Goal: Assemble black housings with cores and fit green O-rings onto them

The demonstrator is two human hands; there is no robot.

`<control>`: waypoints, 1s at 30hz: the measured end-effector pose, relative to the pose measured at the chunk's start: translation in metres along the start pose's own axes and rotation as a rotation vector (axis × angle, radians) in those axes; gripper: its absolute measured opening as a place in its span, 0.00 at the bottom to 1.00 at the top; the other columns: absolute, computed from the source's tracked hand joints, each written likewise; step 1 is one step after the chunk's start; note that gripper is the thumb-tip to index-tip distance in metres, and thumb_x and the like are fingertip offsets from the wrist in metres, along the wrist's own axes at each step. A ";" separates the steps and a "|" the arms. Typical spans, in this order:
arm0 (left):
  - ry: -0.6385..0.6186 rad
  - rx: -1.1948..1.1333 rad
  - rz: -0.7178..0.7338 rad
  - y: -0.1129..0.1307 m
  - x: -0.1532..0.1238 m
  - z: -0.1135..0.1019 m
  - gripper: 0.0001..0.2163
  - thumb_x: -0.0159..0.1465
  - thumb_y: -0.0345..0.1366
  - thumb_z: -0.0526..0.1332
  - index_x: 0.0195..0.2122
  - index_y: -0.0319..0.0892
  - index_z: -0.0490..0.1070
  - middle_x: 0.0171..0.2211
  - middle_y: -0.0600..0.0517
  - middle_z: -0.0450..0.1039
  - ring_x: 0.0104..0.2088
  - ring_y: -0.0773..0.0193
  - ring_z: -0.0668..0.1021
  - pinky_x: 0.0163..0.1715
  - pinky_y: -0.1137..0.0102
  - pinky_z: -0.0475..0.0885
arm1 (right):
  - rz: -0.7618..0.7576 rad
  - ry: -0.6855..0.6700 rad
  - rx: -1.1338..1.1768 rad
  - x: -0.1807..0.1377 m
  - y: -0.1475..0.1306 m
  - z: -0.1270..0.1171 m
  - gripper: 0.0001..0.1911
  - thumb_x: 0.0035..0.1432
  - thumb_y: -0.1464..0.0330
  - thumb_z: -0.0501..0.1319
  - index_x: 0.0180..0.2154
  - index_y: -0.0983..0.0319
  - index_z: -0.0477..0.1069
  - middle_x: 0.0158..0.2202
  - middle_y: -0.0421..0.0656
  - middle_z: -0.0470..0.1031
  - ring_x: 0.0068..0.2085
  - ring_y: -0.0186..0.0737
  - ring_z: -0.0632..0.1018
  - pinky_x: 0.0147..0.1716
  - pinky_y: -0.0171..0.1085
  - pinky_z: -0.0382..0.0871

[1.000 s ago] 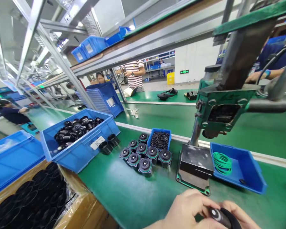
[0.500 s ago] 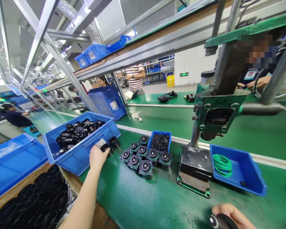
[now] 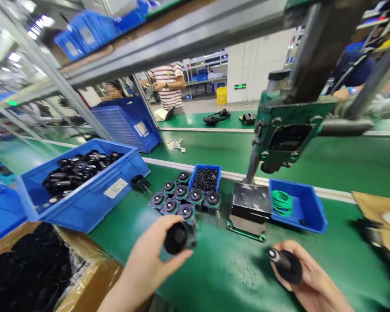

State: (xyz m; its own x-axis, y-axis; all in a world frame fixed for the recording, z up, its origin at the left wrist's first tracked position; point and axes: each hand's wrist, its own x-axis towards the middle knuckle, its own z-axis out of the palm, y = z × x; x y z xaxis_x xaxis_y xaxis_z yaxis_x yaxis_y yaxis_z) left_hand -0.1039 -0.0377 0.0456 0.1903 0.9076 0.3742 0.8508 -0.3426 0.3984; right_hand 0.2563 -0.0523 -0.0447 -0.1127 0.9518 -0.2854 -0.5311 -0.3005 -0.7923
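Black cup-shaped part (image 3: 176,237) is pinched between the thumb and fingers (image 3: 159,222) of the left hand (image 3: 147,264), held above the table (image 3: 214,268), left of the press block (image 3: 251,203) and nearer the camera. The right hand (image 3: 312,281), in front of the block, curls its fingers (image 3: 297,250) around a black plug (image 3: 284,263) with a pale tip. Ringed black parts (image 3: 182,200) cluster just left of the block. A blue tray (image 3: 307,216) of green rings (image 3: 282,203) sits just right of it.

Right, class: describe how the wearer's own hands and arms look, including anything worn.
The left hand and right hand are bare: no gloves, rings or watch. The left forearm is uncovered to the picture's edge, no sleeve in view. The right wrist is also uncovered.
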 end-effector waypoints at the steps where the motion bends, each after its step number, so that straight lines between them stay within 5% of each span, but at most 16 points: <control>1: -0.093 -0.067 0.063 0.013 -0.003 0.020 0.29 0.60 0.39 0.71 0.61 0.50 0.62 0.54 0.49 0.76 0.53 0.54 0.79 0.54 0.62 0.76 | -0.008 -0.020 -0.005 -0.001 -0.001 0.004 0.26 0.47 0.51 0.73 0.44 0.57 0.73 0.45 0.45 0.73 0.32 0.37 0.71 0.29 0.34 0.65; 4: -0.283 -0.221 0.156 0.040 -0.002 0.074 0.37 0.60 0.32 0.70 0.67 0.49 0.53 0.56 0.46 0.74 0.54 0.52 0.79 0.55 0.60 0.75 | -0.029 -0.084 -0.006 -0.001 -0.001 0.009 0.24 0.48 0.53 0.73 0.41 0.58 0.72 0.43 0.43 0.72 0.31 0.35 0.70 0.29 0.33 0.63; 7: -0.402 -0.273 0.164 0.055 0.005 0.100 0.38 0.61 0.30 0.65 0.70 0.48 0.47 0.60 0.43 0.70 0.57 0.52 0.77 0.56 0.59 0.75 | -0.068 -0.110 0.001 0.001 -0.001 0.006 0.21 0.50 0.55 0.72 0.40 0.58 0.70 0.42 0.42 0.71 0.31 0.34 0.70 0.29 0.33 0.62; 11: -0.315 -0.071 0.180 0.079 0.013 0.105 0.36 0.59 0.43 0.67 0.66 0.37 0.55 0.61 0.34 0.66 0.59 0.41 0.73 0.55 0.50 0.73 | -0.089 -0.119 -0.007 0.004 -0.003 0.005 0.19 0.53 0.59 0.71 0.40 0.59 0.68 0.40 0.41 0.71 0.31 0.34 0.69 0.30 0.33 0.64; 13: -0.323 0.101 0.124 0.091 0.017 0.108 0.25 0.61 0.48 0.64 0.53 0.35 0.68 0.51 0.33 0.73 0.51 0.37 0.77 0.47 0.48 0.76 | -0.090 -0.112 0.002 0.004 -0.003 0.006 0.18 0.53 0.60 0.71 0.39 0.59 0.67 0.40 0.41 0.70 0.31 0.33 0.69 0.30 0.33 0.64; 16: -0.418 0.184 -0.041 0.098 0.022 0.109 0.13 0.67 0.45 0.57 0.39 0.40 0.70 0.38 0.42 0.74 0.34 0.46 0.80 0.32 0.56 0.76 | -0.083 -0.117 0.014 0.003 -0.004 0.009 0.19 0.52 0.60 0.72 0.38 0.60 0.65 0.40 0.40 0.69 0.30 0.31 0.69 0.28 0.32 0.64; 24: -0.334 -0.838 -0.427 0.079 0.028 0.099 0.19 0.67 0.56 0.54 0.46 0.46 0.69 0.39 0.50 0.75 0.40 0.54 0.77 0.37 0.66 0.73 | -0.065 -0.207 -0.002 0.001 -0.002 0.015 0.26 0.48 0.56 0.75 0.37 0.61 0.64 0.36 0.37 0.65 0.29 0.29 0.66 0.26 0.30 0.64; 30: -0.324 -0.779 -0.356 0.098 0.022 0.111 0.19 0.65 0.55 0.58 0.46 0.46 0.70 0.42 0.48 0.75 0.43 0.52 0.78 0.43 0.63 0.73 | -0.067 -0.212 -0.024 0.004 0.011 0.020 0.24 0.48 0.63 0.73 0.37 0.59 0.59 0.32 0.34 0.64 0.26 0.26 0.64 0.24 0.28 0.59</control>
State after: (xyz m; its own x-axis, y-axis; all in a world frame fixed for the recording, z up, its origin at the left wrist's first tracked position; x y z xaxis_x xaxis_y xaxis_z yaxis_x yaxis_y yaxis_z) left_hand 0.0380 -0.0242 -0.0004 0.2086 0.9743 -0.0853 0.3365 0.0104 0.9416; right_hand 0.2334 -0.0509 -0.0439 -0.2533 0.9606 -0.1142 -0.5232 -0.2353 -0.8191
